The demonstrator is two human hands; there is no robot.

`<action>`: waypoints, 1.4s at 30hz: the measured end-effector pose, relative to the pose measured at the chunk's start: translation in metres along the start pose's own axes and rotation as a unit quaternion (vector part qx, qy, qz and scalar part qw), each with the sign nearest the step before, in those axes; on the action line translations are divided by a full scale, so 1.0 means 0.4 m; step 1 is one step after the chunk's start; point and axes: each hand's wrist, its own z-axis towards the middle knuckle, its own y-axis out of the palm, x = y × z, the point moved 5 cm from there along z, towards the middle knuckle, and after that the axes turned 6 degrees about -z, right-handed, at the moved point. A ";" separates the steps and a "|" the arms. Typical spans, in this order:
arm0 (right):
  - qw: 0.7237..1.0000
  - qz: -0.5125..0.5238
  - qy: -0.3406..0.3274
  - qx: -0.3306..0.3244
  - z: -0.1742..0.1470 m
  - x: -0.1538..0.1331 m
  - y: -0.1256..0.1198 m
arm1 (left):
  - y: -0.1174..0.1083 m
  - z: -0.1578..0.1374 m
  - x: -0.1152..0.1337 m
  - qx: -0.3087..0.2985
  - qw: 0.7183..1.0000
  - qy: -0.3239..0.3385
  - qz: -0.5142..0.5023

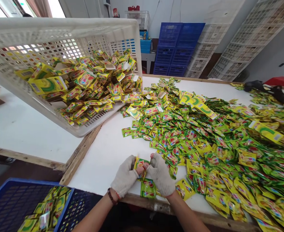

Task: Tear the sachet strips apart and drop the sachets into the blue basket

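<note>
Both my hands wear pale knitted gloves with bare fingertips, and they meet over the near edge of the white table. My left hand point(125, 176) is closed around a small yellow-and-green packet point(140, 162), whose lower part is hidden by the fingers. Thumb and fingers of my right hand point(160, 175) pinch at the packet's right side. Beneath the hands lies a green sachet point(148, 188), and a yellow sachet point(185, 189) is just right of my right wrist. A large heap of green and yellow sachets point(205, 148) spreads to the right.
A white crate point(84, 132) lies tipped toward the table, holding many small yellow cartons point(84, 80). Flattened yellow cartons point(197, 104) rest on the heap. At lower left stands a blue basket point(8, 193) with filled packs. Stacked blue crates point(173, 45) are at the back.
</note>
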 end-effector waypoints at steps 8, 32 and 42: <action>1.000 -0.001 0.011 -0.016 -0.031 0.027 0.003 | -0.038 -0.017 -0.020 -0.005 0.998 0.055 0.043; 0.984 -0.161 -0.023 -0.071 -0.043 -0.042 0.005 | -0.050 0.006 0.023 -0.068 0.996 0.008 0.060; 0.976 -0.169 -0.072 -0.113 -0.068 -0.038 -0.014 | -0.062 -0.051 0.025 -0.081 0.988 0.057 0.116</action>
